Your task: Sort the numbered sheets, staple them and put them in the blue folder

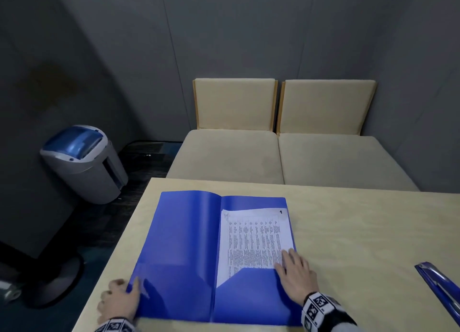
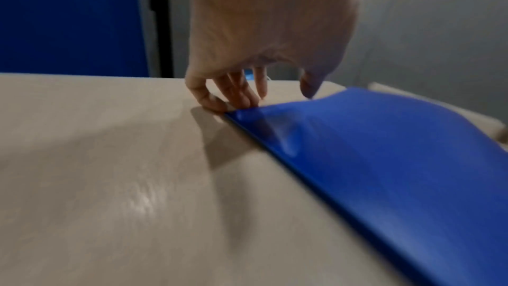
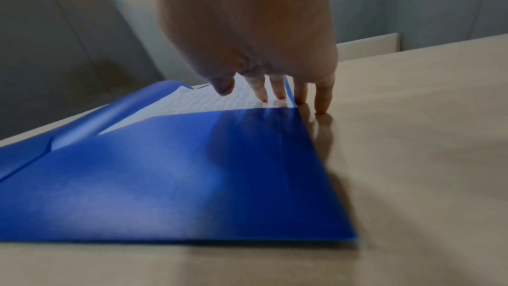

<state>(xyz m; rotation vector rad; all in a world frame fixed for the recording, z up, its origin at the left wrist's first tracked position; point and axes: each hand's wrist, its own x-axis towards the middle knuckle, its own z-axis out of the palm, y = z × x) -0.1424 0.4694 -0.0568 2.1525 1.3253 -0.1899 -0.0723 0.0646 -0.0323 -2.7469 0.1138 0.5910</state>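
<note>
Hands (image 1: 119, 299) — two; folder (image 1: 179, 244) — one

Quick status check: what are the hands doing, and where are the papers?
Left hand grips blue folder outer edge. Right hand flat on sheets, tucked in right pocket. Folder open; nothing in the way.

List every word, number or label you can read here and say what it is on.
"1": handwritten in the top right corner of the sheets tucked in the blue folder.
Printed table text on the sheets: too small and blurred to read.
Black-and-white coded patterns on the wristbands: not text.
</note>
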